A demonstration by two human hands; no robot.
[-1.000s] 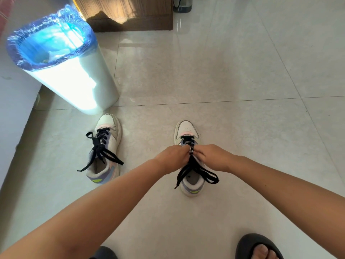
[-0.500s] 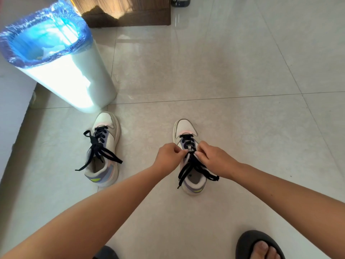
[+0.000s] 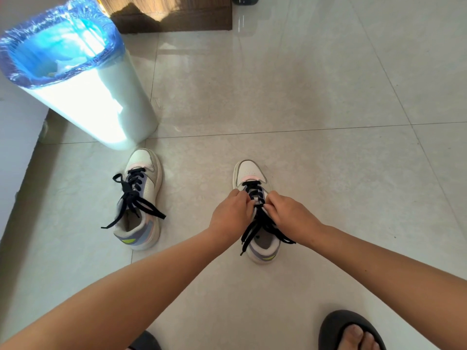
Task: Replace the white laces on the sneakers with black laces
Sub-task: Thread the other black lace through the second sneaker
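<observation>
Two white sneakers with pastel panels stand on the tiled floor, toes pointing away from me. The left sneaker [image 3: 142, 198] carries a black lace [image 3: 134, 200] whose loose ends trail over its sides. Over the right sneaker [image 3: 255, 210], my left hand [image 3: 231, 215] and my right hand [image 3: 290, 218] both have curled fingers at the middle eyelets, pinching its black lace [image 3: 257, 228]. That lace's free ends hang over the heel opening. No white lace shows.
A white bin [image 3: 83, 92] lined with a blue bag stands just beyond the left sneaker. A wooden cabinet base [image 3: 177, 18] sits at the back. My foot in a black slipper [image 3: 351, 332] is at the bottom right; a white wall runs along the left.
Both hands have slid a little toward the toe along the right sneaker's lacing and stay close together. The left sneaker has not moved.
</observation>
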